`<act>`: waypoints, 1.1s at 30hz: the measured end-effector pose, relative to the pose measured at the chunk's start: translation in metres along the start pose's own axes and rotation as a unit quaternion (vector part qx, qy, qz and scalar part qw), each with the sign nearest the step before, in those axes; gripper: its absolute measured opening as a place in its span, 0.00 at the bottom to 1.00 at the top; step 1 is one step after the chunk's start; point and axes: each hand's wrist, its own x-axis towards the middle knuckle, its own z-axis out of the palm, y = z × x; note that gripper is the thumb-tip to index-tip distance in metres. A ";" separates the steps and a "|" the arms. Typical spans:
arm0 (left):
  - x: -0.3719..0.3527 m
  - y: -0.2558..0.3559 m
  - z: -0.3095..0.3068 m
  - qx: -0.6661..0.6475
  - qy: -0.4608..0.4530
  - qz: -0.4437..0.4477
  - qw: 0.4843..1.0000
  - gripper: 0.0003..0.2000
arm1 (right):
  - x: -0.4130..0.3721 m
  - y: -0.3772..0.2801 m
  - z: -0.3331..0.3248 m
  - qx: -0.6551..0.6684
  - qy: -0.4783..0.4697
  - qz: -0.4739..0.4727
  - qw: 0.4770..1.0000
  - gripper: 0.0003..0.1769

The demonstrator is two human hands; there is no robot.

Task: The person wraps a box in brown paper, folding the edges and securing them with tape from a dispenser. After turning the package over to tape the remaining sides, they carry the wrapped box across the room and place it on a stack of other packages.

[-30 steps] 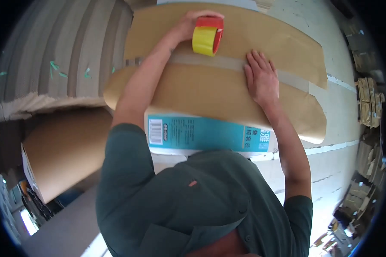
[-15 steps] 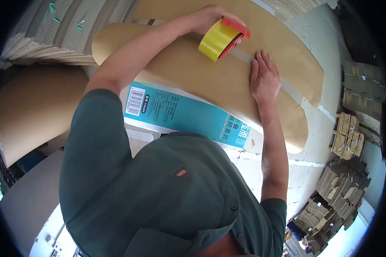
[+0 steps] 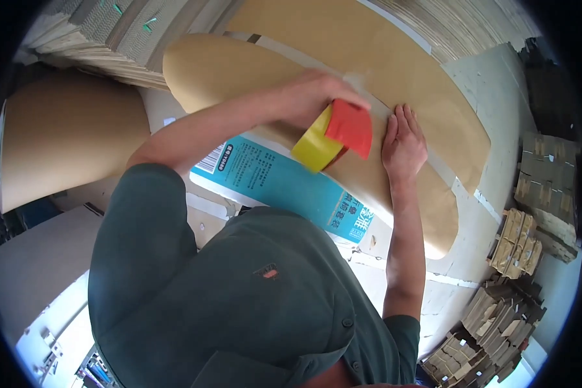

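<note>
My left hand is closed on a tape dispenser with a red body and a wide yellow roll, held over the near part of a curved brown cardboard sheet. My right hand lies palm down on the cardboard, just right of the dispenser, fingers together and pointing away from me. A pale strip of tape runs along the cardboard and passes under my right fingers. Beneath the near edge shows a blue printed package with a barcode and white lettering.
Stacked cardboard stands at the upper left, with another curved brown sheet below it. More flat stacks lie along the far edge. Bundled cardboard sits on the right side, beside the pale floor.
My left hand has brought the tape dispenser down towards me and turned it, so its red side faces up. My right hand stays on the cardboard. The whole view has shifted slightly.
</note>
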 end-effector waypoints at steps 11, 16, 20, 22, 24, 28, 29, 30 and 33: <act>-0.048 0.057 0.006 -0.087 -0.041 0.018 0.995 0.24 | -0.003 0.002 0.000 0.009 0.013 0.025 1.000 0.16; -0.038 0.067 -0.007 -0.242 -0.082 -0.165 0.952 0.22 | -0.005 0.002 0.001 0.004 0.011 0.034 0.999 0.17; -0.049 0.067 0.007 -0.149 -0.048 -0.064 0.986 0.22 | -0.006 0.005 0.003 0.007 0.018 0.030 0.999 0.17; -0.055 0.072 0.007 -0.058 -0.029 0.036 0.997 0.22 | -0.005 0.006 0.005 0.009 0.029 0.039 0.999 0.17; -0.063 0.086 0.005 -0.038 -0.041 0.028 0.998 0.23 | -0.008 0.004 0.006 0.012 0.026 0.045 0.999 0.17; -0.063 0.088 -0.003 -0.107 -0.104 -0.096 0.984 0.23 | -0.008 0.003 0.006 0.011 0.019 0.052 0.998 0.17; -0.065 0.088 -0.005 -0.150 -0.128 -0.159 0.967 0.23 | -0.008 0.002 0.006 0.019 0.015 0.048 0.999 0.17; -0.062 0.074 -0.002 -0.265 -0.110 -0.237 0.928 0.22 | -0.008 0.003 0.007 0.020 0.017 0.045 0.999 0.17; -0.027 0.078 -0.012 -0.062 -0.085 -0.273 0.956 0.21 | -0.010 0.005 0.010 0.014 0.013 0.038 0.999 0.17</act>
